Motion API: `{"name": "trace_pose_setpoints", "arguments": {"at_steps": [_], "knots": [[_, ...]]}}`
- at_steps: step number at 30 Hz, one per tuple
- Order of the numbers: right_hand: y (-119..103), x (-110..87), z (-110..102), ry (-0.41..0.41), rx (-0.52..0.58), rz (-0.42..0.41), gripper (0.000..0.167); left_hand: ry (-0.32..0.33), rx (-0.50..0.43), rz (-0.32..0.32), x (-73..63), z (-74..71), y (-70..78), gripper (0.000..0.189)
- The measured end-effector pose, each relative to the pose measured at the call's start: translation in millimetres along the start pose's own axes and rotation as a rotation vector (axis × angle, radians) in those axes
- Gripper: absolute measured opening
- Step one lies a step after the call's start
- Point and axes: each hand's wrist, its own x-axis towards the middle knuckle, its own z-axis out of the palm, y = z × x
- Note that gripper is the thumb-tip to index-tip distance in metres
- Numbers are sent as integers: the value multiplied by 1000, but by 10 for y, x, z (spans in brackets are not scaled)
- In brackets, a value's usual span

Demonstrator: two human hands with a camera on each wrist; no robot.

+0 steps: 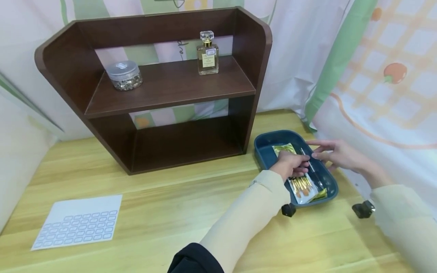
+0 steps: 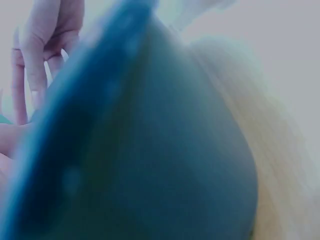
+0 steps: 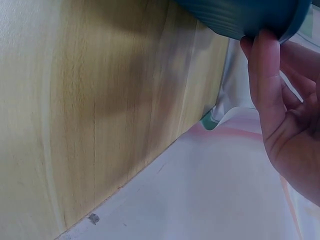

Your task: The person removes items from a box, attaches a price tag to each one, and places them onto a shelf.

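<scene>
A dark blue tray point(image 1: 263, 157) stands on the table to the right of the brown shelf. Inside lies a packet of small brushes point(image 1: 302, 187) with gilded parts and brown tips, beside a thin light stick point(image 1: 311, 165). My left hand point(image 1: 289, 163) reaches in over the packet, its fingertips near the stick; whether they pinch anything is hidden. With fingers on both sides of the far right wall, my right hand point(image 1: 336, 153) holds the tray's edge. In the right wrist view, fingers point(image 3: 265, 65) touch the outer wall. The left wrist view is mostly filled by the blurred tray point(image 2: 185, 135).
The two-level brown shelf point(image 1: 170, 106) bears a glass perfume bottle point(image 1: 207, 57) and a clear lidded jar point(image 1: 124, 76). A label sheet point(image 1: 80, 222) lies at front left. Two small black objects point(image 1: 288, 210) lie near the tray. Curtains hang behind and at right.
</scene>
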Motion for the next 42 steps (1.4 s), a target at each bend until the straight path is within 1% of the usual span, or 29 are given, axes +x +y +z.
{"name": "trace_pose_setpoints", "arguments": {"at_steps": [5,10,14,18,22,25,29,35,39,42], "knots": [[-25,-4,-13,-6,-30,-4,52,-43,-59,7,-57,8,11,21],[-35,-11,-11,-7,-43,-7,51,-68,-114,14,-66,-20,1,19],[-24,-11,-7,-5,-28,0,51,-78,-152,20,-57,-86,11,19],[-13,-5,-4,0,-19,2,52,-96,-227,45,-53,-169,48,15],[-11,-8,-2,4,-23,-5,52,-127,-301,65,-52,-270,95,6],[-6,-6,-4,5,-27,-6,52,-146,-342,69,-67,-352,135,11],[22,1,-10,0,-27,-9,53,-169,-372,88,-114,-449,193,16],[50,-10,-17,-10,-41,-16,53,-232,-360,122,-249,-612,266,16],[32,-4,-10,-10,-61,-18,54,-288,-359,126,-355,-790,281,14],[24,11,-2,-6,-67,-26,54,-343,-360,133,-417,-961,265,13]]}}
